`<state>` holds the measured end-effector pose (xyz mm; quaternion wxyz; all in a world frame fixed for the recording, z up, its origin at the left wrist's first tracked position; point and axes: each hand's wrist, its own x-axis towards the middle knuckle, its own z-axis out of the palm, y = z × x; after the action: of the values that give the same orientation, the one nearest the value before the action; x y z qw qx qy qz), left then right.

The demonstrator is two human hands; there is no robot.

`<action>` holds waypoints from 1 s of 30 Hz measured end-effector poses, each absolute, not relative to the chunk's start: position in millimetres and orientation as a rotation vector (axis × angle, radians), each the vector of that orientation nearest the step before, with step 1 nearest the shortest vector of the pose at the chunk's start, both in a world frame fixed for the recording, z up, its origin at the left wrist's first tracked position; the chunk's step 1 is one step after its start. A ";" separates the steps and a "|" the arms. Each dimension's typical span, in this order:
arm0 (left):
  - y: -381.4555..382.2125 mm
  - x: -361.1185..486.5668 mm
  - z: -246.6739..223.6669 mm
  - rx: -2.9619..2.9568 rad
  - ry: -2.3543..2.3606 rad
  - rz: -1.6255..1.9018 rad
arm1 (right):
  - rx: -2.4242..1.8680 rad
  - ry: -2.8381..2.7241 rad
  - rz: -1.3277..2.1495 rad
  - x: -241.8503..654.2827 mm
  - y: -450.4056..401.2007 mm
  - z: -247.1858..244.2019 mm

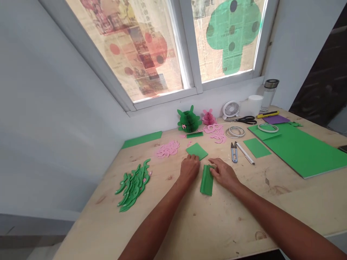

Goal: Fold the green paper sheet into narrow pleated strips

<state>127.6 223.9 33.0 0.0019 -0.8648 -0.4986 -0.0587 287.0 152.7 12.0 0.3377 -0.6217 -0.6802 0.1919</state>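
My left hand is closed, its bent fingers on the lower edge of a green paper square lying on the table. Close by, a folded strip of green paper has pleats along its left side. My right hand grips its upper right corner, with one finger stretched out toward the square. The undersides of both hands are hidden. To the left lies a pile of green paper cutouts, and beyond it a heap of pink cutouts.
Thread snips and a white pen lie right of my hands. Farther back are tape rolls, black scissors, a small fan and a green honeycomb paper figure. A large green sheet covers the right side.
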 end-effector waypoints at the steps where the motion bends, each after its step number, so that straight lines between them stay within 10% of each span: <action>1: 224.8 127.4 31.1 -2.700 -1.538 -0.150 | -1.625 -1.771 0.501 286.8 152.8 12.0; 30: 230.9 117.1 14.4 -2.628 -1.360 -0.207 | -1.706 -1.934 0.500 283.7 146.1 18.9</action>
<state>117.1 230.9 14.4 0.0878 -0.8825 -0.4567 -0.0695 283.7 146.1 18.9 0.2545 -0.6280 -0.7120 0.1841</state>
